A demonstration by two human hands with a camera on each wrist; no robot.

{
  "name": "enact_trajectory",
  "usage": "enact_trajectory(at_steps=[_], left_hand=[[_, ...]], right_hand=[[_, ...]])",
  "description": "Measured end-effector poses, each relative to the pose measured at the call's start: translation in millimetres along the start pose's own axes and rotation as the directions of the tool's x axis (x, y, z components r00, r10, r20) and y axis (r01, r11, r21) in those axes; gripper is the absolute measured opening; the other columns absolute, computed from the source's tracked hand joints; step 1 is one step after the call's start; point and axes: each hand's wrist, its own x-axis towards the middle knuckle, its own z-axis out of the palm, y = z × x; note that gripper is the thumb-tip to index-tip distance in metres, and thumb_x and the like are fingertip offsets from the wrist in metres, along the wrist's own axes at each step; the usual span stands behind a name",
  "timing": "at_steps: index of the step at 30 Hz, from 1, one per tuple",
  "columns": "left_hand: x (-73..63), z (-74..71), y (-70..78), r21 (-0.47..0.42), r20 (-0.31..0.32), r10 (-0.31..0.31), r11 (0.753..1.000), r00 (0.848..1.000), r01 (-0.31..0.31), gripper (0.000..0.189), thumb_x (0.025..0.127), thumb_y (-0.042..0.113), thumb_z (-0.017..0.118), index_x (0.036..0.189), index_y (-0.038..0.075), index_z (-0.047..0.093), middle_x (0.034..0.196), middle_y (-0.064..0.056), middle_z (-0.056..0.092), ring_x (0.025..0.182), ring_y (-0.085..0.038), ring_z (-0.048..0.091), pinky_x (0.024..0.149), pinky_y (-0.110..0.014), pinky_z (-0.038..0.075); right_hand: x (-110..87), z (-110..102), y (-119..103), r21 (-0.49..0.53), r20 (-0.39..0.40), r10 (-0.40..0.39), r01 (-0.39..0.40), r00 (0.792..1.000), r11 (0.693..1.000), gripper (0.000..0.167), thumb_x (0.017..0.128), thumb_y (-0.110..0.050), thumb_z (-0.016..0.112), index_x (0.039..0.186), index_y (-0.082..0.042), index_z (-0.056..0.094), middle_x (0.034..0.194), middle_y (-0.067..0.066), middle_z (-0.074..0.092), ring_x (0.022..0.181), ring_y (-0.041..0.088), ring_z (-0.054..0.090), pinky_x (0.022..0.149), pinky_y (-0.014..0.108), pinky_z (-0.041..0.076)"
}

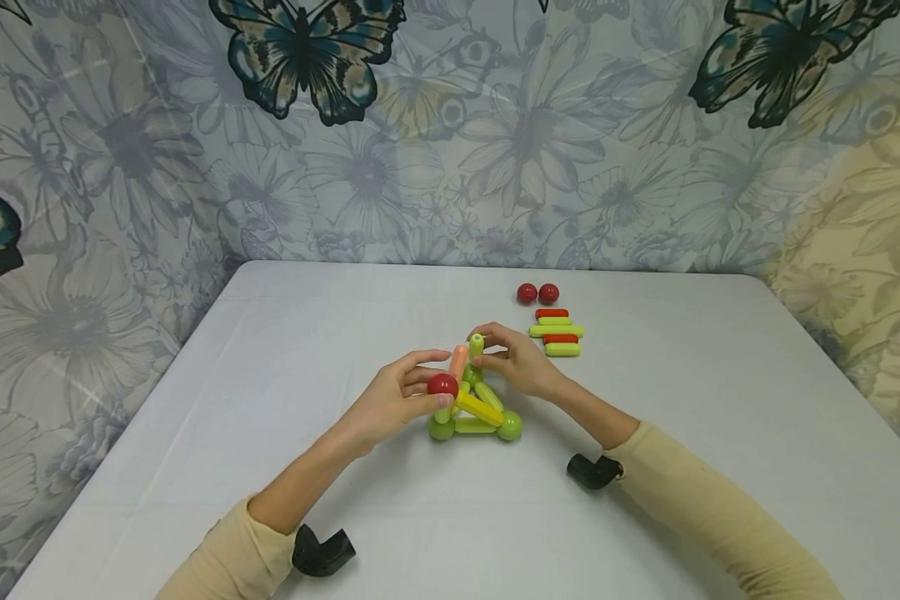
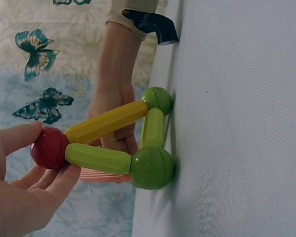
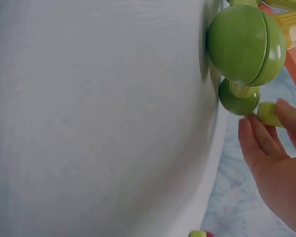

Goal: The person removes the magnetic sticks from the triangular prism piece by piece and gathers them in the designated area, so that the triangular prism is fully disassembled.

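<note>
A small frame of magnetic rods and balls stands on the table, with a green ball (image 1: pixel 509 426) and another green ball (image 1: pixel 441 428) at its front corners. My left hand (image 1: pixel 394 398) grips the red ball (image 2: pixel 49 148) at its top, thumb on one side and fingers on the other. From that ball a yellow rod (image 2: pixel 106 122) and a lime rod (image 2: pixel 98 159) slope down to green balls. A salmon rod (image 1: pixel 458 362) leans up behind it. My right hand (image 1: pixel 521 362) pinches a lime rod (image 1: pixel 476 347), whose lower end is close to the back green ball (image 3: pixel 238 97).
Behind my right hand lie two red balls (image 1: pixel 537 293) and a row of short red and lime rods with a longer lime rod (image 1: pixel 557 331). Black curved mounts (image 1: pixel 324 552) hang at both sleeves. A patterned wall rises behind the white table (image 1: pixel 195 467).
</note>
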Motion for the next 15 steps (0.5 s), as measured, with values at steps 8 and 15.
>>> enact_trajectory(at_steps=[8, 15], left_hand=[[-0.4, 0.8, 0.0, 0.000, -0.007, -0.010, 1.000, 1.000, 0.010, 0.059, 0.088, 0.008, 0.069, 0.141, 0.012, 0.044, 0.124, -0.010, 0.058, 0.111, -0.024, 0.057, 0.091, -0.034, 0.049], [-0.6, 0.9, 0.7, 0.006, -0.013, -0.011, 1.000, 1.000, 0.011, 0.059, 0.088, 0.009, 0.069, 0.141, 0.012, 0.044, 0.124, -0.010, 0.058, 0.111, -0.024, 0.057, 0.090, -0.035, 0.049]], right_hand=[[-4.3, -2.9, -2.0, 0.067, -0.080, 0.098, -0.093, 0.992, 0.993, 0.037, 0.091, 0.000, 0.062, 0.124, -0.002, 0.046, 0.113, 0.021, 0.057, 0.096, 0.035, 0.064, 0.081, 0.038, 0.054], [-9.5, -11.6, -3.6, 0.143, -0.107, 0.217, -0.200, 0.970, 0.969, 0.037, 0.092, -0.002, 0.062, 0.124, -0.004, 0.044, 0.112, 0.020, 0.056, 0.094, 0.036, 0.064, 0.083, 0.041, 0.053]])
